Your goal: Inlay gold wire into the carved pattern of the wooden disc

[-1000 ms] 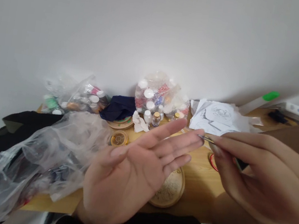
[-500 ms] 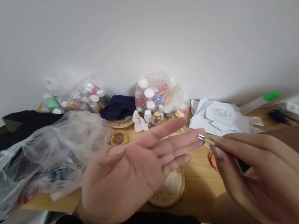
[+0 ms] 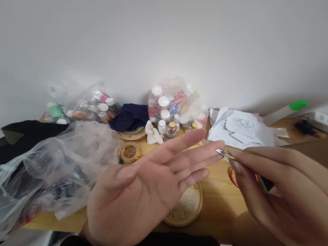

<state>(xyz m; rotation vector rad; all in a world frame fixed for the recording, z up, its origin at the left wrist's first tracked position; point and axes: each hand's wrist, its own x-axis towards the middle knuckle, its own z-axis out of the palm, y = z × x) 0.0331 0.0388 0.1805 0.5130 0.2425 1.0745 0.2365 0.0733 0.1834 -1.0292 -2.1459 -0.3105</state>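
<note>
To the left of the hands, a clear plastic bag (image 3: 87, 144) slumped on the counter (image 3: 220, 197). The left hand (image 3: 141, 193) was spread wide, palm up, with nothing visible in it. Beneath its fingers sat a round board (image 3: 188, 209). Metal tweezers (image 3: 225, 153) bridged the space between the hands, their tips at the left fingertips; contact could not be told. The right hand (image 3: 286, 190) pinched them between thumb and fingers. They looked light, springy and slick, best gripped mid-shank, away from the delicate points.
</note>
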